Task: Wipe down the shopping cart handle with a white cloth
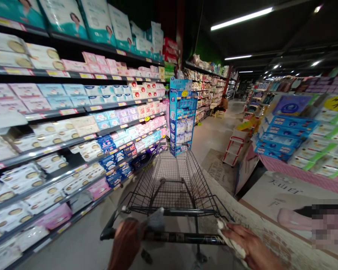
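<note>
One shopping cart (186,237); two hands: left hand (126,243), right hand (250,243); one blue display rack (182,116); one seated person (222,105).

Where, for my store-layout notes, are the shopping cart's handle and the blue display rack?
Shopping cart handle (183,238): head view, on the middle of the black bar.
Blue display rack (180,85): head view, on its blue header panel.

Left hand (126,243) resting on the black handle (169,237) of a wire shopping cart (169,183). Right hand (250,240) clutching a crumpled white cloth (230,238) at the handle's right end. Beyond, supermarket shelves of packaged goods (73,112) and a blue display stand (183,116).
</note>
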A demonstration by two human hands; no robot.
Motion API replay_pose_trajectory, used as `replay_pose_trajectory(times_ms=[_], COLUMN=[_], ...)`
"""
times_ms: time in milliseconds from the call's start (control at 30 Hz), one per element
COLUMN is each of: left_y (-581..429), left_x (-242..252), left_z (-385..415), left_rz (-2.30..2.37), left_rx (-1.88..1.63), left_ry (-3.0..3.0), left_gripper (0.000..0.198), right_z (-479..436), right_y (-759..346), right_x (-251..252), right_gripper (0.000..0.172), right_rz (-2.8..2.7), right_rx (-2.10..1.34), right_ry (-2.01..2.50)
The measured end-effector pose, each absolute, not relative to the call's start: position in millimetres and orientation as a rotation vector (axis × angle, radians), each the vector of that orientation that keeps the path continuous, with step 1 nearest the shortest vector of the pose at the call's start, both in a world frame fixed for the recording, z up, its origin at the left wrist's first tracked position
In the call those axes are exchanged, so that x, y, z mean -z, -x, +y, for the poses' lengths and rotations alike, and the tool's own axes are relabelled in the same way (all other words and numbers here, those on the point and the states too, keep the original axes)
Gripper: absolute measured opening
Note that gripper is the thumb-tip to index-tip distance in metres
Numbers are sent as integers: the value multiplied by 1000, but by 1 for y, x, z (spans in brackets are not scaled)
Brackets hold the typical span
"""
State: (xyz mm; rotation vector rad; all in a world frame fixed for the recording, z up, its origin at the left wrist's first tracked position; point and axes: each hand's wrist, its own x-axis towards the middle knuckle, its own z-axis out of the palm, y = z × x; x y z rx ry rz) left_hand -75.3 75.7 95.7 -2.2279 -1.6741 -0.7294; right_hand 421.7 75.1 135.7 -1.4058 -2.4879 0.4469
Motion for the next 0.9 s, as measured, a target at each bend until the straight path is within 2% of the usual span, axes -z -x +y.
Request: replay_pose_trajectory(times_ms=[133,267,467,600,733,867,900], left_y=[127,95,39,46,92,159,169], left_x=[-88,-77,-74,-78,-88,-102,-104], left_z=[71,70,74,87,114,145,150], left_rz=[-1543,-1564,-1624,-1633,-1597,-1680,-1734], left_rx=[704,735,847,924,942,893,881], left_ry=[1890,1943,2050,2021,2056,2053,2047], left_gripper=[32,26,26,29,43,49,48], right_z=[85,99,111,110,92,70,67], right_y=[-441,-438,-431,-419,-378,-318,-302], right_x=[-144,-128,-101,-110,-117,-93,-83], right_gripper=[41,50,49,44,43,29,31], right_rz=[-2102,-1903,-1720,-1792,-1957,-2174,-2229], right_rx=[-479,-557,-536,-478,-477,-555,-571], right_ry=[1588,1720,1756,1723,1650,1414,1312])
